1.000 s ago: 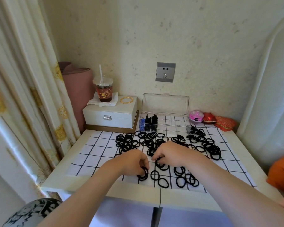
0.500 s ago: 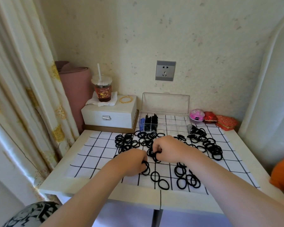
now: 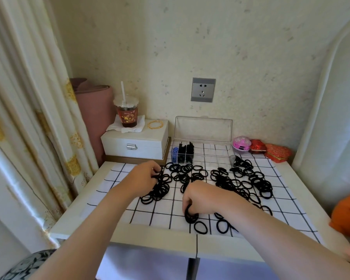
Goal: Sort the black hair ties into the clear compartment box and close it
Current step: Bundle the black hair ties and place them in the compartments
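Many black hair ties (image 3: 243,181) lie scattered over a white grid-lined cloth (image 3: 162,216) on the small table. The clear compartment box (image 3: 214,151) stands at the back with its lid (image 3: 203,129) upright; its left compartments hold black ties and some blue ones. My left hand (image 3: 143,176) rests on a heap of ties at the left, fingers curled into them. Closer to me, my right hand (image 3: 200,198) pinches a small bunch of black ties (image 3: 191,216) against the cloth. Two loose ties (image 3: 200,227) lie just in front of it.
A white drawer box (image 3: 134,143) at the back left carries a lidded drink cup (image 3: 127,113) with a straw and a gold bangle (image 3: 155,124). A pink case (image 3: 241,144) and red boxes (image 3: 278,153) sit at the back right. Curtains hang left; something orange (image 3: 348,215) lies right.
My left hand moved away from the near middle up to the heap at the left. My right hand came back toward me and down onto ties near the front.
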The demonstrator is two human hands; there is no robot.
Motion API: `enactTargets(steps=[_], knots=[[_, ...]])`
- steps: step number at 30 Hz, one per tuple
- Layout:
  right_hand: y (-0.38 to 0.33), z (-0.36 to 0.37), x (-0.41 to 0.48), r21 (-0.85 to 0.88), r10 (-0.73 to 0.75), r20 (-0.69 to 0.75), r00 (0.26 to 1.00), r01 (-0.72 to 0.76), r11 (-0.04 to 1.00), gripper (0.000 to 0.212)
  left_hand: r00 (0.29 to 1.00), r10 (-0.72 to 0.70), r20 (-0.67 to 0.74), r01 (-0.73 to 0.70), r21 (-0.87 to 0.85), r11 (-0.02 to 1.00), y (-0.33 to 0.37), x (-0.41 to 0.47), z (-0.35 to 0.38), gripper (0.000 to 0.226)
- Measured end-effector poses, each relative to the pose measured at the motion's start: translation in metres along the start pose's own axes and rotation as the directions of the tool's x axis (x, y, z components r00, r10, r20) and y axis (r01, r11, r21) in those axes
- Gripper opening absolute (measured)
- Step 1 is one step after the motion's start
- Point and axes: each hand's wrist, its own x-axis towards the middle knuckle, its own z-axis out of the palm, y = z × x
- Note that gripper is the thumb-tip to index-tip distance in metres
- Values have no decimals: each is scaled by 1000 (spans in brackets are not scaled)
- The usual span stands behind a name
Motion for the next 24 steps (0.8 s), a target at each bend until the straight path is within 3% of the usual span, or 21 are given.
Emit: enactTargets(steps=[6,11,14,18,20,24], knots=[[-1,-6,10,-60,9,-6,1000,-9,998,23,1000,4,5,-4,33,999,-4,6,-12,27],[-9,-15,34,210,50,-182,982,-11,978,36,1000,8,21,-9,74,997,-16,7,-3,25],[-16,-15,50,303,136,-181,974,-76,950,41,999,18,51,-23,88,996,-20,11,2,28],[-21,-5,74,510,327,-66,943,-250,823,40,995,39,93,-54,165,985,-25,19,10,48],[-21,2,83,496,367,-43,929,-299,815,40,994,46,103,-67,209,976,-30,24,14,53],[-22,5,90,231,310,-184,933,-266,936,30,989,29,146,-69,277,959,-34,33,18,45]])
